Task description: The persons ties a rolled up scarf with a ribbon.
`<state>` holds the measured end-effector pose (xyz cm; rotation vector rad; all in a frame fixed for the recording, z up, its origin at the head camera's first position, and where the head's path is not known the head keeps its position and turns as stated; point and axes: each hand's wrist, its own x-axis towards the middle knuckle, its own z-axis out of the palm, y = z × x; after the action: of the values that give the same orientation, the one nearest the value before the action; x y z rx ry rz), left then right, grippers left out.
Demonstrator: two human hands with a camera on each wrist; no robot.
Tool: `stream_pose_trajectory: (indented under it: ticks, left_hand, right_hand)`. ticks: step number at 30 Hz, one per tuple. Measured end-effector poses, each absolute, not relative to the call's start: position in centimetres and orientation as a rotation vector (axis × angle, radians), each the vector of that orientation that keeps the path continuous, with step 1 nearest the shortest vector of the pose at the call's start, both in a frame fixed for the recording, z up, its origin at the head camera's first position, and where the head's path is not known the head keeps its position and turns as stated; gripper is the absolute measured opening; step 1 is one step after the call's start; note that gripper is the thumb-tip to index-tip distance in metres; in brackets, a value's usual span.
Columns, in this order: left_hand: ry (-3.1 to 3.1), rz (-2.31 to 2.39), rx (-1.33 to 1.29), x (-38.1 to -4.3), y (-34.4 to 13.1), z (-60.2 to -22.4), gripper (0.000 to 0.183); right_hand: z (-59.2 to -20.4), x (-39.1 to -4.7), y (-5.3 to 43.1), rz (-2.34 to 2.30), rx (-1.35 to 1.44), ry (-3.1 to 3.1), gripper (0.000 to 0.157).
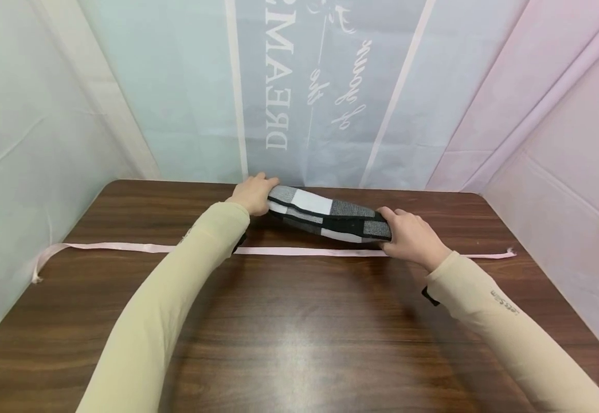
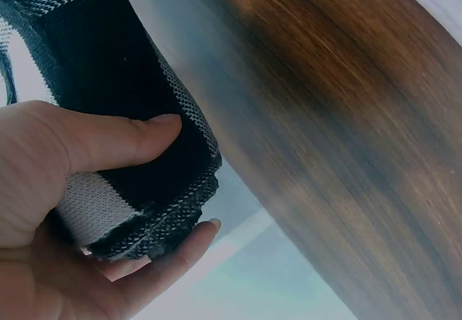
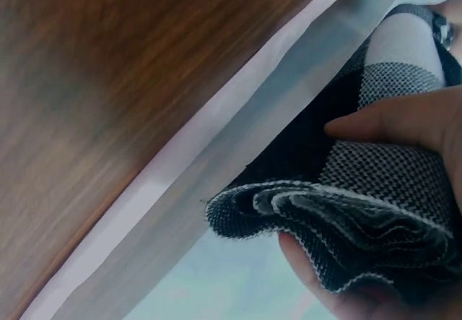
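A long, flat strip of pale pink ribbon (image 1: pixel 289 251) runs from side to side across the dark brown, wood-grained surface (image 1: pixel 299 327); beyond the ribbon, a folded, many-layered bundle of black, white and grey checked knitted cloth (image 1: pixel 312 202) is held between two bare hands, slanting so that its right end lies nearer the ribbon than its left; whether its underside touches the surface cannot be told.

The person's left hand (image 1: pixel 253 194), beyond the ribbon, has its grip pinching the left end of the bundle; the left wrist view shows the thumb across a black check, with fingers underneath; the right hand (image 1: pixel 414 236), whose wrist covers part of the ribbon in the head view, pinches the right end, its thumb on the cloth and fingers below; there the stacked, wavy edges of the layers show.

A plain cream fabric left sleeve (image 1: pixel 175 298) crosses over the ribbon; a cream fabric right sleeve (image 1: pixel 516 332) with small dark lettering lies on the near side of it; farther beyond the ribbon hangs a pale blue fabric backdrop (image 1: pixel 191 92) with white lettering.
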<state>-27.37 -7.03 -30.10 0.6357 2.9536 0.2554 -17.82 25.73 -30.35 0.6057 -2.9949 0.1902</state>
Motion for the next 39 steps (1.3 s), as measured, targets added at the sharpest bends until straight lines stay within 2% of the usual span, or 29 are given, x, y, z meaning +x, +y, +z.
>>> stream_pose_trajectory:
  ticks: [12, 25, 39]
  left_hand:
    - [3.001, 0.228, 0.66, -27.8, -7.5, -30.3, 0.06]
    - [3.002, 0.238, 0.693, -28.8, -8.2, -30.6, 0.056]
    - [2.966, 0.191, 0.859, -29.9, -8.4, -31.1, 0.058]
  right_hand:
    - [-30.9, -14.6, 23.9, 0.187, 0.645, -2.848, 0.062]
    - [-31.1, -11.2, 21.4, 0.205, 0.716, -2.68, 0.068]
    - [-31.2, -8.2, 17.9, 0.178, 0.785, -2.552, 0.072]
